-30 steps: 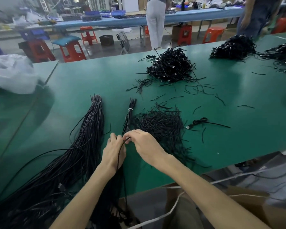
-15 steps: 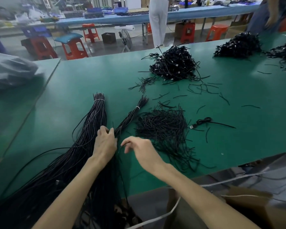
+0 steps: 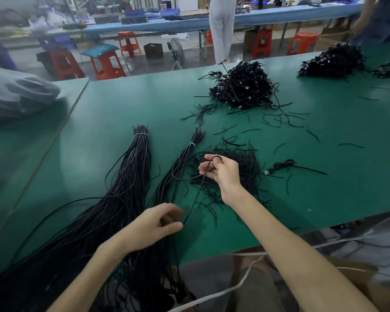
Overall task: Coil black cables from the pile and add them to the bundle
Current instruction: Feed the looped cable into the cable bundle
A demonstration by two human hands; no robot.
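My right hand (image 3: 222,171) is raised over a heap of short black ties (image 3: 241,163), and a single black cable (image 3: 195,197) loops over its fingers. That cable runs down and left to my left hand (image 3: 158,225), which pinches it near the table's front edge. Between them lies a small tied bundle of long black cables (image 3: 185,156). A larger tied bundle (image 3: 133,172) lies to its left and spills off the front edge. A pile of coiled black cables (image 3: 242,88) sits at the far middle of the green table (image 3: 122,104).
One coiled USB cable (image 3: 284,165) lies right of the ties heap. More black cable piles (image 3: 333,61) sit at the far right. A grey plastic bag (image 3: 18,93) rests on the left table. Two people stand beyond the table; red stools line the aisle.
My right hand has lifted up and to the right, drawing one cable out of the small bundle. My left hand has dropped back toward the front edge, now pinching that cable.
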